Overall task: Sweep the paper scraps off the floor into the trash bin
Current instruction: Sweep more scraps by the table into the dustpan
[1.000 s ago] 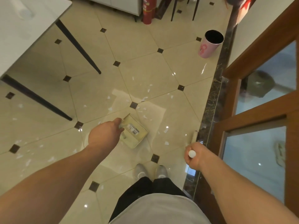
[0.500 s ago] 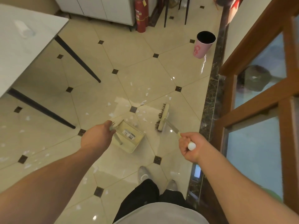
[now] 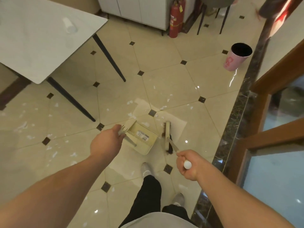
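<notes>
My left hand [image 3: 105, 142] grips the handle of a cream dustpan [image 3: 144, 139] resting on the tiled floor in front of my feet. My right hand [image 3: 189, 165] holds the white-capped handle of a broom, whose cream head with dark bristles [image 3: 167, 137] stands just right of the dustpan's mouth. White paper scraps [image 3: 131, 115] lie scattered beyond the pan and, further left, under the table [image 3: 23, 125]. A pink trash bin [image 3: 236, 56] with a dark opening stands far right by the wall.
A white table [image 3: 37, 41] with black slanted legs [image 3: 108, 55] stands at the left. A red fire extinguisher [image 3: 175, 22] and chair legs are at the back. A wood-framed glass door [image 3: 271, 129] and dark marble border run along the right.
The broom head has swung in from the right and now stands close beside the dustpan. My left hand and the dustpan have stayed roughly in place. My view has tilted up.
</notes>
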`<state>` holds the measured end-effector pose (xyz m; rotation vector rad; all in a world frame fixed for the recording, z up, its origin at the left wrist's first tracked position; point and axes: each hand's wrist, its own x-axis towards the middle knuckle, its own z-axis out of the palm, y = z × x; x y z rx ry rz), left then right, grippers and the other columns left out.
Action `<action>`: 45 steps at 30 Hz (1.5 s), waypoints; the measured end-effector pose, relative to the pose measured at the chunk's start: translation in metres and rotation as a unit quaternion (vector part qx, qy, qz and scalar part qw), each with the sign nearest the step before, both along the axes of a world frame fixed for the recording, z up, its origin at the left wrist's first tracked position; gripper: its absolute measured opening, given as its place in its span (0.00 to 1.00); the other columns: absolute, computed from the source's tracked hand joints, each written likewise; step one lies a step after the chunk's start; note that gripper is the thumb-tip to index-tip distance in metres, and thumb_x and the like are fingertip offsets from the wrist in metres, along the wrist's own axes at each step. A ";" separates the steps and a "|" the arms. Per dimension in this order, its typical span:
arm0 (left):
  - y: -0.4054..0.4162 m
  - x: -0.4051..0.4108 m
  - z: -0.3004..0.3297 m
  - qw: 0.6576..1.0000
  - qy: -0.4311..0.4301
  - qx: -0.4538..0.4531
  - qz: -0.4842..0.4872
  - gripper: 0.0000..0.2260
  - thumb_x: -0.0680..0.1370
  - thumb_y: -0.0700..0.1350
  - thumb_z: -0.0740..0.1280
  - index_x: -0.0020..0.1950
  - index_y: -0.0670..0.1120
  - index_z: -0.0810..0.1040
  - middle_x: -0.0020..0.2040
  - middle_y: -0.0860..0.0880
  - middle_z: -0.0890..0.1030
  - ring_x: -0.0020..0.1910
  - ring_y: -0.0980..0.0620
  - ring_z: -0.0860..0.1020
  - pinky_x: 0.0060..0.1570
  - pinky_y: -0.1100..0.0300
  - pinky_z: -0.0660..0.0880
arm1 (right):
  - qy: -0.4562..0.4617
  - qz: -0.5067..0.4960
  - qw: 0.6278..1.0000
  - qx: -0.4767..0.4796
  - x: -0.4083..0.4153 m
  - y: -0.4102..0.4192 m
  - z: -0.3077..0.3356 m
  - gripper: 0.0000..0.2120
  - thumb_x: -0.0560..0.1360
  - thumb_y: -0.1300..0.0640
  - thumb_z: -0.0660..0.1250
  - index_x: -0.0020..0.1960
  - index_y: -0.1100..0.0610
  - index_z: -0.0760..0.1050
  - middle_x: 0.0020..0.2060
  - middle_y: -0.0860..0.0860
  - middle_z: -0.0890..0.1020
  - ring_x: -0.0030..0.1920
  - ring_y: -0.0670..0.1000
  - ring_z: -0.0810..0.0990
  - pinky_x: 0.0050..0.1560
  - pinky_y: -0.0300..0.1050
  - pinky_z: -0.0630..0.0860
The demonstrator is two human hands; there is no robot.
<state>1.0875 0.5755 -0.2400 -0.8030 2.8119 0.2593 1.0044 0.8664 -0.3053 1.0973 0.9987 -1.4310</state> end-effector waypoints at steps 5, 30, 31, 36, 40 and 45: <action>-0.037 -0.027 -0.010 1.000 0.001 0.029 0.012 0.12 0.83 0.54 0.62 0.65 0.53 0.74 0.42 0.49 0.81 0.38 0.44 0.77 0.33 0.55 0.72 | 0.017 -0.010 1.000 -0.012 -0.054 -0.012 0.003 0.07 0.78 0.61 0.65 0.43 0.57 0.68 0.25 0.47 0.66 0.17 0.45 0.65 0.19 0.31 0.62; -0.079 -0.212 -0.021 0.999 -0.001 0.005 0.052 0.13 0.82 0.61 0.59 0.63 0.58 0.73 0.38 0.53 0.80 0.36 0.46 0.80 0.32 0.54 0.77 | 0.055 0.150 0.975 0.155 -0.296 -0.116 -0.007 0.04 0.80 0.61 0.62 0.52 0.59 0.75 0.41 0.55 0.78 0.31 0.47 0.75 0.28 0.40 0.75; -0.077 -0.225 -0.019 0.999 -0.003 0.000 0.052 0.13 0.82 0.61 0.59 0.64 0.58 0.73 0.40 0.52 0.81 0.37 0.46 0.80 0.33 0.53 0.78 | 0.049 0.153 0.976 0.147 -0.298 -0.123 0.001 0.03 0.80 0.61 0.63 0.51 0.59 0.75 0.39 0.55 0.77 0.31 0.47 0.75 0.31 0.40 0.75; -0.075 -0.282 -0.013 0.997 -0.001 0.006 0.075 0.14 0.82 0.59 0.61 0.65 0.57 0.73 0.41 0.51 0.81 0.40 0.45 0.81 0.36 0.51 0.80 | 0.072 0.154 0.979 0.109 -0.341 -0.135 0.027 0.05 0.79 0.61 0.64 0.53 0.56 0.76 0.36 0.54 0.77 0.27 0.46 0.74 0.25 0.35 0.72; -0.077 -0.296 -0.007 0.995 0.002 0.010 0.097 0.15 0.82 0.60 0.60 0.66 0.57 0.72 0.42 0.52 0.81 0.39 0.46 0.81 0.36 0.51 0.80 | 0.111 0.176 0.973 0.101 -0.376 -0.147 0.042 0.06 0.79 0.63 0.61 0.48 0.56 0.76 0.32 0.53 0.75 0.26 0.47 0.72 0.27 0.37 0.69; -0.080 -0.297 -0.004 0.989 0.010 0.012 0.146 0.16 0.81 0.63 0.61 0.65 0.58 0.73 0.39 0.52 0.82 0.37 0.46 0.80 0.34 0.51 0.80 | 0.162 0.283 0.934 0.147 -0.436 -0.166 0.013 0.07 0.80 0.62 0.58 0.45 0.57 0.71 0.36 0.53 0.75 0.31 0.49 0.74 0.29 0.40 0.71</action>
